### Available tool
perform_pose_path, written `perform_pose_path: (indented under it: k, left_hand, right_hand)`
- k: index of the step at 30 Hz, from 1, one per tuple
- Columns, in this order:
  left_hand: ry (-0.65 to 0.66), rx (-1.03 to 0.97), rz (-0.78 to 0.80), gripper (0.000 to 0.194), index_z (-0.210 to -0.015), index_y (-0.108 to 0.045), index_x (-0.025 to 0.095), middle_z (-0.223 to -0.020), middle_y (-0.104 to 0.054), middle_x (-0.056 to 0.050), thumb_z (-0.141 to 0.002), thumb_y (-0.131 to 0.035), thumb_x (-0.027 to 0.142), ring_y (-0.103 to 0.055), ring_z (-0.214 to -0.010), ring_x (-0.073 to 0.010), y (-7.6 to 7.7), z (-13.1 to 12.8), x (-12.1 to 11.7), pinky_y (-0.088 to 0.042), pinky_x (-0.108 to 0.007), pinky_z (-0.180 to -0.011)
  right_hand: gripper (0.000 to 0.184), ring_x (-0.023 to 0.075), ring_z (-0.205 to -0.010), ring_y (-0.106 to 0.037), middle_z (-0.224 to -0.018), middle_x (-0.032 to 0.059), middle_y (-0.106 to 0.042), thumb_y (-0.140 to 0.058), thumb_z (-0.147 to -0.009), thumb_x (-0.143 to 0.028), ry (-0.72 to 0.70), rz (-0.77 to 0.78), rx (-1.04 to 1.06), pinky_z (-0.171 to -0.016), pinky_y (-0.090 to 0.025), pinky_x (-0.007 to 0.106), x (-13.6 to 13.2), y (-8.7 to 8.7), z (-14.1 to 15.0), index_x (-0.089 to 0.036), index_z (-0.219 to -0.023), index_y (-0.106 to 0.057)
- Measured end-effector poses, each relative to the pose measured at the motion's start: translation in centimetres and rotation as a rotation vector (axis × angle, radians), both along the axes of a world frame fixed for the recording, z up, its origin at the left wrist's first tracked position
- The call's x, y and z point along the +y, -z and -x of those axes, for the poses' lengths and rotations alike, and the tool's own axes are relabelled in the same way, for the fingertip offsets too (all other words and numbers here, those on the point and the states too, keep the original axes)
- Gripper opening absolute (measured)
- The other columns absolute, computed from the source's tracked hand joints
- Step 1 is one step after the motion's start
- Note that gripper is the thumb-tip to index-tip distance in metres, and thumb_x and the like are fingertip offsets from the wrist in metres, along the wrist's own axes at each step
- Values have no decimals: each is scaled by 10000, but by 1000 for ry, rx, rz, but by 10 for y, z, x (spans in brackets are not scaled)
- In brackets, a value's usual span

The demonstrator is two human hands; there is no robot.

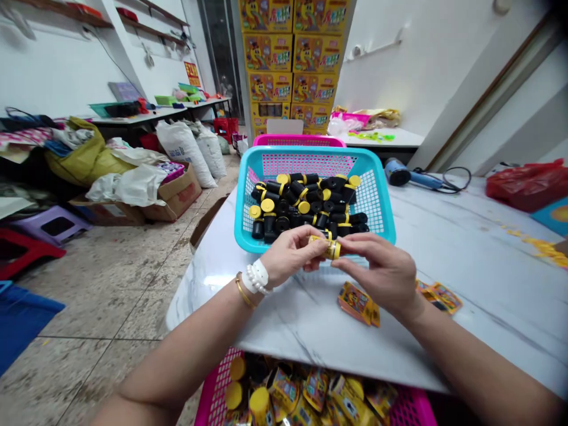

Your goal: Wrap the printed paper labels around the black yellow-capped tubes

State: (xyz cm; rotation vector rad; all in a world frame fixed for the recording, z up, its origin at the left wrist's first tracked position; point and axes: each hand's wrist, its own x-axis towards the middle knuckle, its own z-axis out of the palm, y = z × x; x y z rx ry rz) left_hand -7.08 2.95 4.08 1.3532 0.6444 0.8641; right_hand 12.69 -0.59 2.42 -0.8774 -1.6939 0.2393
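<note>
My left hand (288,254), closed, grips a small yellow canister (333,249) just over the near rim of the turquoise basket (248,244). At the canister's right end, the thumb and fingertips of my right hand (386,269) close around it. Part of the canister is hidden behind my left fingers. Several black canisters with yellow caps (303,207) lie jumbled in that basket. Below my right hand, a small stack of printed yellow-orange labels (356,303) rests on the table, and more printed labels (444,297) lie beside my right forearm.
A magenta basket (213,384) of printed, yellow-capped canisters sits below the table's (284,331) near edge. A blue heat gun (417,176) with a cord, a red plastic bag (528,186) and scattered yellow bits (539,247) lie to the right. Yellow cartons (268,53) are stacked behind.
</note>
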Motion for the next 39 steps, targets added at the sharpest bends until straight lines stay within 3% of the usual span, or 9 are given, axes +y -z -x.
perform_pose_path:
  k: [5, 8, 14, 21, 24, 28, 32, 35, 39]
  left_hand:
    - [-89, 60, -299, 278, -984, -685, 165, -910, -676, -41, -859, -710, 412, -623, -778, -121, 0, -6, -6, -516, -237, -728]
    - [-56, 56, -197, 349, -986, -652, 167, -760, -655, -3, -853, -698, 486, -586, -596, -93, -1, -7, -6, -488, -213, -575]
    - [-99, 80, 64, 549, -845, -519, 187, -540, -599, 39, -782, -653, 715, -476, -345, -77, 2, -10, -6, -315, -158, -321]
    - [201, -140, 292, 543, -868, -611, 121, -675, -696, -42, -747, -760, 628, -565, -408, -77, 5, -6, -1, -416, -169, -360]
    - [189, -144, 288, 533, -841, -616, 122, -645, -684, -35, -748, -764, 625, -568, -404, -79, 9, -8, 0, -423, -168, -360]
    - [130, -122, 247, 527, -865, -619, 129, -659, -671, -13, -739, -775, 616, -576, -433, -66, 10, -10, -2, -426, -155, -385]
    - [63, -38, 232, 515, -825, -589, 151, -556, -606, 38, -751, -752, 634, -474, -332, -47, 7, -9, -4, -292, -145, -303]
    - [115, -38, 300, 508, -794, -574, 156, -530, -604, 31, -809, -684, 652, -456, -314, -48, 5, -9, -4, -271, -148, -288]
    - [170, -39, 362, 517, -731, -580, 146, -506, -602, 20, -846, -646, 645, -442, -294, -50, 5, -9, -4, -292, -160, -281]
  right_hand:
    - [239, 184, -605, -731, -696, 32, -765, -885, -695, -360, -129, 538, 377, -576, -650, 313, -3, -2, 13, -185, -820, -781]
    - [260, 170, -535, -712, -615, 27, -740, -873, -710, -397, -231, 674, 432, -553, -647, 303, 1, -6, 10, -164, -766, -773]
    - [394, 166, -811, -755, -1131, 59, -736, -876, -725, -293, -395, 533, 310, -707, -669, 311, 10, -6, -3, -278, -1106, -774]
    - [90, 148, -710, -699, -869, 32, -694, -845, -769, -265, -264, 292, 301, -587, -654, 278, 0, -5, 0, -237, -843, -801]
    - [143, 151, -743, -707, -941, 42, -702, -821, -798, -264, -232, 287, 215, -604, -657, 279, -3, -8, 0, -249, -939, -804]
    - [88, 149, -669, -697, -787, 11, -669, -813, -799, -202, -202, 220, 176, -566, -645, 280, -5, -8, -1, -243, -875, -797]
    - [144, 156, -699, -712, -888, 27, -682, -803, -814, -245, -220, 263, 124, -619, -655, 308, -3, -7, -4, -247, -957, -784]
    - [191, 164, -810, -701, -966, 41, -704, -821, -791, -216, -195, 206, -5, -643, -621, 275, -2, -8, -8, -269, -973, -791]
    - [129, 159, -754, -677, -854, 25, -689, -826, -777, -181, -201, 128, 37, -616, -597, 275, -3, -10, -10, -262, -868, -783]
